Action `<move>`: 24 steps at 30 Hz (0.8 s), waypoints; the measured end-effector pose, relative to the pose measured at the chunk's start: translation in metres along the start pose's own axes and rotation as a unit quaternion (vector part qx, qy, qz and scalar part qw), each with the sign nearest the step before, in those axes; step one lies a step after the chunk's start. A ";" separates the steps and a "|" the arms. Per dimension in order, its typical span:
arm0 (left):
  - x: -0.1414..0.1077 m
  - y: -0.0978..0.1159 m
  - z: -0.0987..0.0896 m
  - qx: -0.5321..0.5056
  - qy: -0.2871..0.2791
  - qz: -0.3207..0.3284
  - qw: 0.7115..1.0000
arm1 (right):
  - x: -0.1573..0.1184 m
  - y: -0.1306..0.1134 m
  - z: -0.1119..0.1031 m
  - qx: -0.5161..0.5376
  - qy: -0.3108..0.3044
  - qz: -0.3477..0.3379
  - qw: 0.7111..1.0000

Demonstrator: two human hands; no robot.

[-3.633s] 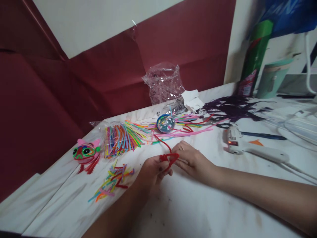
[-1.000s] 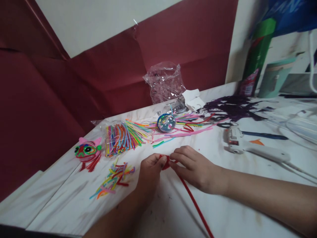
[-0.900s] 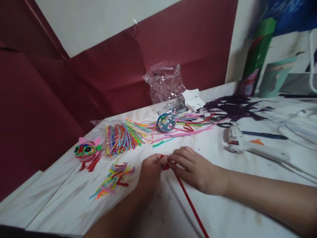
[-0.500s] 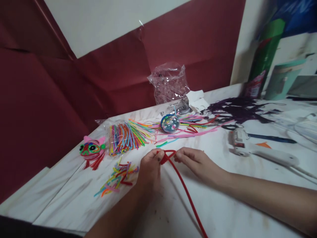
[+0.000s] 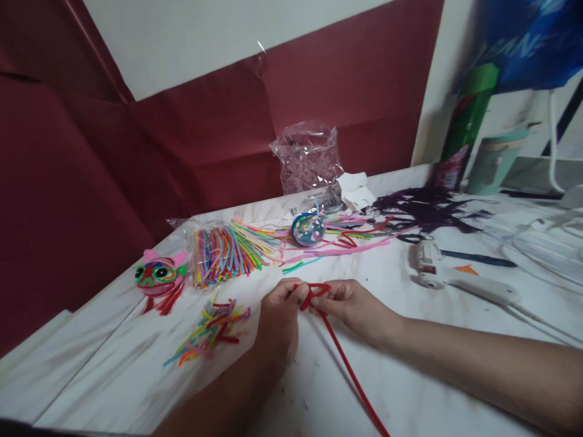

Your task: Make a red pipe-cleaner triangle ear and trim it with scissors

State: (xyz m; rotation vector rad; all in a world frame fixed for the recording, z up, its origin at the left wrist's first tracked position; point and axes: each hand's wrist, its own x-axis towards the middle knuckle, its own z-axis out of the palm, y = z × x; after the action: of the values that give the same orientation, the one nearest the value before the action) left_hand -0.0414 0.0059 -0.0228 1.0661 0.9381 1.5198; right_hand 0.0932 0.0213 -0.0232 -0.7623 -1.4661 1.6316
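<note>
Between my fingers is a red pipe cleaner [image 5: 345,358], bent into a small loop at the top, its long tail running down toward the lower edge of the view. My left hand [image 5: 279,315] pinches the left side of the loop between thumb and fingers. On the right side, my right hand [image 5: 355,308] pinches the same pipe cleaner, thumb where the tail leaves the loop. Fingertips partly hide the bent part. Left of my hands lies a pile of short cut pipe cleaner pieces [image 5: 212,331].
Farther left stands a red pipe-cleaner animal figure [image 5: 159,276]. Behind are a bundle of colourful pipe cleaners [image 5: 223,255], a clear ball [image 5: 308,230] and a crumpled plastic bag [image 5: 307,158]. To the right lie a glue gun [image 5: 478,285], a dark pen-like stick [image 5: 480,259] and purple strands [image 5: 423,206].
My right thumb and fingers have moved in closer to the left hand, onto the crossing of the red loop. The view has shifted slightly to the right.
</note>
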 end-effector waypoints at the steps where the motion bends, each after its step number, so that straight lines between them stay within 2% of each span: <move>1: 0.000 0.000 0.000 -0.004 -0.006 -0.008 1.000 | -0.001 -0.002 0.001 -0.001 0.005 0.000 1.000; 5: -0.002 -0.001 0.003 -0.031 -0.044 -0.039 0.998 | -0.007 -0.015 -0.002 0.000 0.005 -0.016 1.000; 8: -0.001 -0.001 0.001 -0.016 -0.019 -0.042 0.999 | -0.010 -0.026 -0.013 -0.019 0.020 -0.011 1.000; 12: 0.003 -0.002 -0.005 0.061 -0.002 -0.025 0.998 | -0.010 -0.029 -0.033 -0.023 0.027 0.036 0.999; 17: 0.004 -0.005 -0.009 0.121 -0.057 -0.045 0.990 | -0.011 -0.019 -0.046 0.000 -0.010 0.063 0.998; 24: 0.001 -0.008 -0.004 0.195 -0.140 -0.108 0.965 | -0.019 -0.011 -0.044 -0.016 -0.066 0.058 0.996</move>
State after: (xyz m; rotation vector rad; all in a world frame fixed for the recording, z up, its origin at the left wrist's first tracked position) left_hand -0.0432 0.0085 -0.0311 1.3665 1.1367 0.9936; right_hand 0.1421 0.0271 -0.0199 -0.7823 -1.5704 1.7780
